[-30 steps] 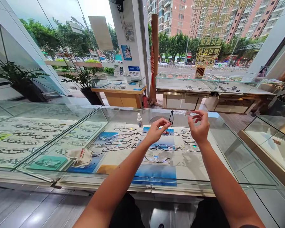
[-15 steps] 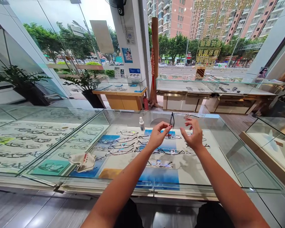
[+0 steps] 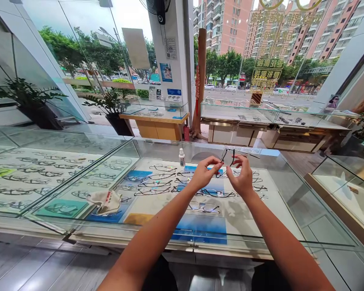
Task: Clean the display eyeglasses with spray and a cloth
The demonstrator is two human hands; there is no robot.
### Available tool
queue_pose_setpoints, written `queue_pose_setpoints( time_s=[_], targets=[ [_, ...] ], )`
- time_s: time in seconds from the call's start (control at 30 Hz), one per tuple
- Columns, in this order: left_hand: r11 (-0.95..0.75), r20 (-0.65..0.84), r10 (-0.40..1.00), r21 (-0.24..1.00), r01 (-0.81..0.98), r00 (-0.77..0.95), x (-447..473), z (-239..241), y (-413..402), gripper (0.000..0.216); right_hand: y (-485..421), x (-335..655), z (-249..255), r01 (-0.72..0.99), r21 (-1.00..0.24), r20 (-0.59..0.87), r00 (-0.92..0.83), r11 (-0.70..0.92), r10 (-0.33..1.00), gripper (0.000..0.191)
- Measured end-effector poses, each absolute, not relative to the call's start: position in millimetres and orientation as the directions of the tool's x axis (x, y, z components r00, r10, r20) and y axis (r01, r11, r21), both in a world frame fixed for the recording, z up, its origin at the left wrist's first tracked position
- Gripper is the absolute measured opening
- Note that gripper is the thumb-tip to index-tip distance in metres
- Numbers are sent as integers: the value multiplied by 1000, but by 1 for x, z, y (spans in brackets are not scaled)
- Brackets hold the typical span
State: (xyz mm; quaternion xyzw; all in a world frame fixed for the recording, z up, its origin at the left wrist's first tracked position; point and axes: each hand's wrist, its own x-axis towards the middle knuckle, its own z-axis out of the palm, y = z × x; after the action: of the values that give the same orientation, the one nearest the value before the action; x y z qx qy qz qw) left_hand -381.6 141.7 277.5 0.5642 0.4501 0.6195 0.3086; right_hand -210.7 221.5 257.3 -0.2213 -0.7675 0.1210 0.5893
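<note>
I hold a pair of thin black-framed glasses (image 3: 227,157) up over a glass display counter (image 3: 294,202). My left hand (image 3: 204,173) pinches the frame at its left side. My right hand (image 3: 242,178) pinches it at the right, fingers curled; one temple sticks out to the right. Under the counter glass lie several rows of glasses (image 3: 157,182) on white and blue mats. A small white spray bottle (image 3: 182,157) stands on the counter just left of my hands. A crumpled cleaning cloth (image 3: 105,200) lies on the glass further left.
A second glass showcase (image 3: 33,169) full of glasses runs off to the left. More counters (image 3: 239,115) stand by the shop window beyond. A potted plant (image 3: 112,109) and a white pillar (image 3: 172,60) are behind the counter. Another case (image 3: 352,182) is at the right.
My right hand has come in toward the left hand and lowered, closing onto the glasses frame. The glasses have turned from edge-on to more face-on. The view has tilted slightly.
</note>
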Motion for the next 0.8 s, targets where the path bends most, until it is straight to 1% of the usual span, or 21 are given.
queue_pose_setpoints(
  time_s=[0.1, 0.17, 0.23, 0.33, 0.43, 0.5, 0.57, 0.67, 0.73, 0.8],
  targets=[
    [-395, 400, 889, 916, 73, -224, -385, 277, 144, 45, 225, -210, 259, 226, -440, 856, -188, 869, 482, 59],
    [-384, 386, 890, 922, 55, -243, -388, 276, 146, 47, 227, -209, 261, 280, -399, 866, -196, 873, 459, 58],
    [-383, 378, 887, 923, 35, -264, -392, 276, 147, 49, 229, -209, 261, 350, -359, 868, -216, 865, 447, 49],
    [-402, 373, 867, 915, -20, -331, -398, 279, 148, 51, 230, -209, 260, 407, -346, 838, -270, 845, 474, 34],
    [-433, 374, 830, 900, -56, -414, -403, 284, 149, 54, 231, -210, 258, 397, -359, 790, -353, 845, 502, 21],
    [-445, 377, 813, 894, -56, -443, -405, 285, 149, 55, 230, -211, 257, 379, -374, 758, -401, 847, 514, 17],
    [-439, 383, 817, 898, -35, -430, -405, 285, 149, 53, 229, -212, 257, 370, -378, 753, -410, 849, 514, 19],
    [-436, 418, 832, 899, 37, -364, -402, 283, 147, 47, 223, -213, 261, 343, -354, 783, -401, 870, 476, 30],
    [-447, 452, 836, 890, 92, -312, -397, 282, 144, 43, 218, -213, 264, 285, -349, 786, -429, 893, 444, 39],
    [-455, 472, 844, 882, 124, -255, -392, 281, 142, 40, 215, -214, 265, 210, -363, 783, -459, 908, 419, 42]
  ],
)
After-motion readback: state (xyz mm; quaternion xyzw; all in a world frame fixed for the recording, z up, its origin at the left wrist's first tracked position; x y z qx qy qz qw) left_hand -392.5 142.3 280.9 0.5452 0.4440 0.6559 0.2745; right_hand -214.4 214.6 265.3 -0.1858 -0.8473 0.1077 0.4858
